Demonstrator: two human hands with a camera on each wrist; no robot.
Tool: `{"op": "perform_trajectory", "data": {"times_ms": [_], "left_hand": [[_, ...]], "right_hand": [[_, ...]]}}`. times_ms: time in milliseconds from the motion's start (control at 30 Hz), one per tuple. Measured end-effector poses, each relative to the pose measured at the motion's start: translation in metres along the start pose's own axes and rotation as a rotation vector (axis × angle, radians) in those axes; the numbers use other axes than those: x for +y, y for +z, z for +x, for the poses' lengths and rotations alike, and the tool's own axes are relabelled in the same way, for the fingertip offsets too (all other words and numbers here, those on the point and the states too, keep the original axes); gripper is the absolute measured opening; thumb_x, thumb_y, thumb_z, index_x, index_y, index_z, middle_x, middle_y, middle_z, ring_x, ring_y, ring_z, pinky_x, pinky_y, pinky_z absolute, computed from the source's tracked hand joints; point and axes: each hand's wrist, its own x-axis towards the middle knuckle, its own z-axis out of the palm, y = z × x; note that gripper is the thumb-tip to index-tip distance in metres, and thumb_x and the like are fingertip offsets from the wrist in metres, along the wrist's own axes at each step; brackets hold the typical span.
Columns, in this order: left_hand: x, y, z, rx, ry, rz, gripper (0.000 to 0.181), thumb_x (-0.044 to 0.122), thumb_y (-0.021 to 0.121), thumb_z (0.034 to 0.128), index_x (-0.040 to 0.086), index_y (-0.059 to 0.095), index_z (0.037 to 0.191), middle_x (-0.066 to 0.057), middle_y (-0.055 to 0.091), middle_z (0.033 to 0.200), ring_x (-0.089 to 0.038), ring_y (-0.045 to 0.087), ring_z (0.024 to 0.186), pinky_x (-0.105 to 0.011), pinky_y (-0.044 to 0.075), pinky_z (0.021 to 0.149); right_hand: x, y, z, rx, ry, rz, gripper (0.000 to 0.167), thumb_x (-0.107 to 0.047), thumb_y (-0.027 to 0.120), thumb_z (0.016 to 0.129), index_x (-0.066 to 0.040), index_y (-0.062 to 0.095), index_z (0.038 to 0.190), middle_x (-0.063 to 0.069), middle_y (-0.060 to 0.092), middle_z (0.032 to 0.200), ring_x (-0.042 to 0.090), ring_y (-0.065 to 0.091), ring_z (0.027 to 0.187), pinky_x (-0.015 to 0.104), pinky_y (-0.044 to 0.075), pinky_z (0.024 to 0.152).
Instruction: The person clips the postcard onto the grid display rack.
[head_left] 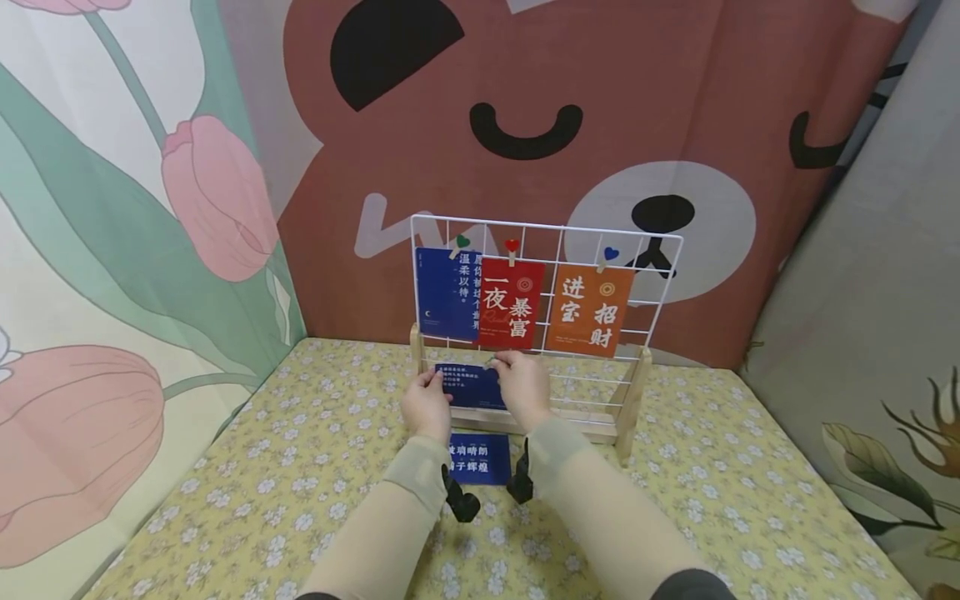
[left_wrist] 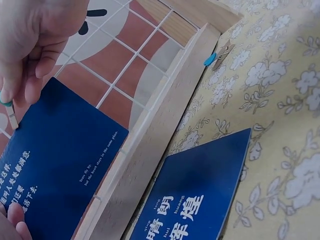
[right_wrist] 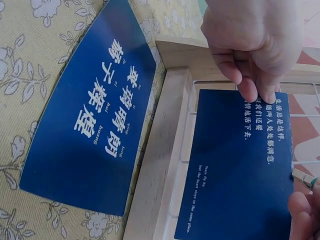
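A dark blue card with white writing (head_left: 471, 385) stands against the lower part of a white wire grid (head_left: 592, 385). My left hand (head_left: 427, 404) pinches the card near its left end. My right hand (head_left: 522, 387) pinches a small wooden clip (right_wrist: 302, 176) at the card's top edge; the clip's teal-green decoration is partly hidden by the fingers. Above, a blue card (head_left: 442, 292), a red card (head_left: 512, 304) and an orange card (head_left: 588, 308) hang from clips with green, red and blue hearts.
Another blue card (head_left: 483, 458) lies on the flowered tablecloth (head_left: 300, 467) before the stand. The grid rests in a wooden base (left_wrist: 165, 100). A clip with a blue top (left_wrist: 217, 59) lies on the cloth beside the base. Printed cloths hang behind and at both sides.
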Motion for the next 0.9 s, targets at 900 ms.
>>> {"op": "perform_trajectory", "data": {"times_ms": [900], "left_hand": [[-0.0015, -0.0003, -0.0007, 0.003, 0.036, -0.01, 0.029, 0.025, 0.054, 0.1, 0.013, 0.064, 0.125, -0.008, 0.065, 0.104, -0.02, 0.06, 0.069, -0.034, 0.046, 0.057]], "right_hand": [[-0.0038, 0.0057, 0.0018, -0.076, -0.125, -0.214, 0.027, -0.02, 0.062, 0.095, -0.011, 0.069, 0.119, 0.005, 0.07, 0.11, 0.02, 0.068, 0.093, 0.038, 0.054, 0.079]]}}
